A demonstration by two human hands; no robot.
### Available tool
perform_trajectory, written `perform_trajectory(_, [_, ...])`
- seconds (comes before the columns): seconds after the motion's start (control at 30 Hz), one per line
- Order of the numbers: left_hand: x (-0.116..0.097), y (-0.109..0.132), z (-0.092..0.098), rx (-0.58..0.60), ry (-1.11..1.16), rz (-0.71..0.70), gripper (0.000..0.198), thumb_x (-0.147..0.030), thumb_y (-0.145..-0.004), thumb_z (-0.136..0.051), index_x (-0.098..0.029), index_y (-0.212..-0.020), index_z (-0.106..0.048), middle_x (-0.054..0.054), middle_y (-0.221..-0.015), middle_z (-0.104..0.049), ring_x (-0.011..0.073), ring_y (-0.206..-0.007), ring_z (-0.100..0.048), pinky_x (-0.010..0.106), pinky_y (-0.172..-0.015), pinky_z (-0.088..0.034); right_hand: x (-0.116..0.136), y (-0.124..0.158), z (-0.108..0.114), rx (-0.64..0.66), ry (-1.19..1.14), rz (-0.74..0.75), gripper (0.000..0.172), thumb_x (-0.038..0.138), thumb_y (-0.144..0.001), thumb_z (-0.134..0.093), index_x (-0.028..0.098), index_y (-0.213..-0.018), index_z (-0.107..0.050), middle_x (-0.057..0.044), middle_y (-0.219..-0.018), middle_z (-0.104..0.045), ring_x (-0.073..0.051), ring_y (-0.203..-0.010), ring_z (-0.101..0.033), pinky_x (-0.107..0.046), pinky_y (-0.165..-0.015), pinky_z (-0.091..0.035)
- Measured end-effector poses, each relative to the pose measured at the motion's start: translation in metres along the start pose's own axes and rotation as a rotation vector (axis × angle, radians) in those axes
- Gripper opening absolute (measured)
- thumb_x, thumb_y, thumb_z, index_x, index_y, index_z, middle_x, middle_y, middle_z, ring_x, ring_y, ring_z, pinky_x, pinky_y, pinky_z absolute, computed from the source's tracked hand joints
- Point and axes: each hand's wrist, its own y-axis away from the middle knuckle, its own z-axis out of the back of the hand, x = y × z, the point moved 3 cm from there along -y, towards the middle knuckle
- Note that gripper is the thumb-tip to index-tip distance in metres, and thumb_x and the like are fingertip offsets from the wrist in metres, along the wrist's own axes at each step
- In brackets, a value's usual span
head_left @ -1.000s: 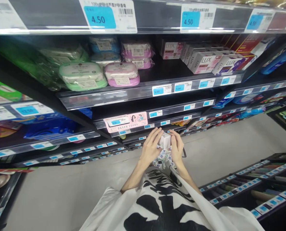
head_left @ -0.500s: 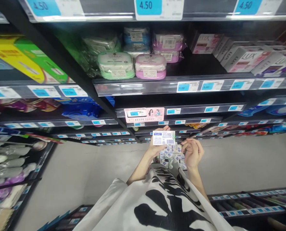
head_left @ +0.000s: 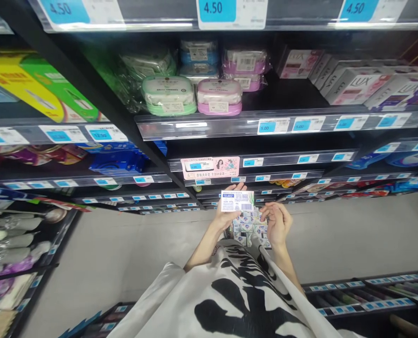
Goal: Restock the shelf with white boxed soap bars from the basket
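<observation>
My left hand point(head_left: 224, 217) holds a small white soap box point(head_left: 237, 201) flat, its printed side with a barcode and blue text facing up. Fingers show beyond the far edge of the box, and the thumb lies along the near edge. Just to the right is my right hand point(head_left: 278, 221), its fingers loosely bent and apart, with nothing visible in them; it is clear of the held box. Below both hands, close to my body, several similar soap boxes point(head_left: 246, 228) are packed together, partly hidden by my hands and shirt.
In front rises a shelf point(head_left: 195, 129) with plastic soap dishes point(head_left: 169, 96) and LUX boxes point(head_left: 357, 85). Lower shelves with price tags run down to the grey floor point(head_left: 152, 253). More shelving stands at left point(head_left: 52, 253) and behind at lower right point(head_left: 367, 305).
The soap box and my left hand have shifted slightly left. My right hand has moved a little left too, staying apart from the box.
</observation>
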Motion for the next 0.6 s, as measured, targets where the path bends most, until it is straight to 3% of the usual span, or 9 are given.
perform_trajectory(0.1, [0.002, 0.002, -0.001, 0.006, 0.050, 0.025, 0.089, -0.023, -0.071, -0.088, -0.029, -0.149, -0.046, 0.014, -0.166, -0.036, 0.0360, -0.155, -0.029, 0.056, -0.126, -0.028, -0.001, 0.000, -0.002, 0.134, 0.067, -0.021, 0.025, 0.039, -0.097, -0.062, 0.023, -0.114, -0.070, -0.006, -0.101, -0.074, -0.015, -0.067, -0.065, -0.028, -0.057, -0.050])
perform_trajectory(0.17, [0.005, 0.003, 0.000, -0.016, 0.086, 0.060, 0.092, -0.018, -0.069, -0.087, -0.029, -0.151, -0.046, 0.013, -0.165, -0.039, 0.0359, -0.156, -0.028, 0.056, -0.126, -0.028, -0.001, 0.001, -0.006, 0.243, 0.140, -0.015, 0.039, 0.037, -0.092, -0.071, 0.026, -0.129, -0.066, -0.009, -0.123, -0.070, -0.018, -0.087, -0.067, -0.029, -0.064, -0.055])
perform_trajectory(0.23, [0.009, 0.006, 0.003, -0.072, 0.117, 0.106, 0.095, -0.015, -0.064, -0.085, -0.029, -0.151, -0.048, 0.011, -0.163, -0.042, 0.0366, -0.156, -0.028, 0.056, -0.126, -0.027, -0.002, 0.002, -0.008, 0.298, 0.202, 0.022, 0.048, 0.033, -0.087, -0.078, 0.028, -0.132, -0.066, -0.010, -0.132, -0.064, -0.021, -0.099, -0.065, -0.030, -0.070, -0.058])
perform_trajectory(0.33, [0.018, 0.010, 0.013, -0.171, 0.141, 0.175, 0.094, -0.012, -0.054, -0.080, -0.029, -0.144, -0.055, 0.007, -0.160, -0.047, 0.0373, -0.152, -0.034, 0.055, -0.127, -0.024, -0.004, 0.003, -0.008, 0.316, 0.216, 0.105, 0.053, 0.028, -0.084, -0.081, 0.029, -0.134, -0.065, -0.010, -0.129, -0.063, -0.022, -0.105, -0.064, -0.032, -0.074, -0.058])
perform_trajectory(0.43, [0.023, 0.015, 0.025, -0.267, 0.165, 0.180, 0.079, -0.009, -0.049, -0.074, -0.030, -0.124, -0.065, 0.001, -0.149, -0.059, 0.0349, -0.147, -0.043, 0.052, -0.126, -0.026, -0.004, 0.003, -0.007, 0.365, 0.236, 0.193, 0.056, 0.023, -0.080, -0.084, 0.029, -0.133, -0.066, -0.009, -0.119, -0.065, -0.022, -0.102, -0.064, -0.034, -0.078, -0.057])
perform_trajectory(0.53, [0.021, 0.018, 0.030, -0.311, 0.250, 0.116, 0.065, 0.000, -0.042, -0.066, -0.029, -0.100, -0.067, -0.004, -0.115, -0.075, 0.0291, -0.125, -0.061, 0.048, -0.120, -0.034, 0.001, 0.005, -0.008, 0.414, 0.272, 0.276, 0.049, 0.020, -0.078, -0.086, 0.029, -0.125, -0.071, -0.008, -0.115, -0.065, -0.022, -0.098, -0.064, -0.036, -0.081, -0.056])
perform_trajectory(0.6, [0.018, 0.017, 0.029, -0.297, 0.306, 0.088, 0.063, 0.004, -0.038, -0.061, -0.028, -0.092, -0.066, -0.007, -0.096, -0.076, 0.0248, -0.108, -0.068, 0.046, -0.113, -0.042, 0.004, 0.006, -0.009, 0.427, 0.287, 0.315, 0.043, 0.020, -0.078, -0.086, 0.028, -0.118, -0.073, -0.008, -0.113, -0.066, -0.023, -0.100, -0.064, -0.037, -0.082, -0.056])
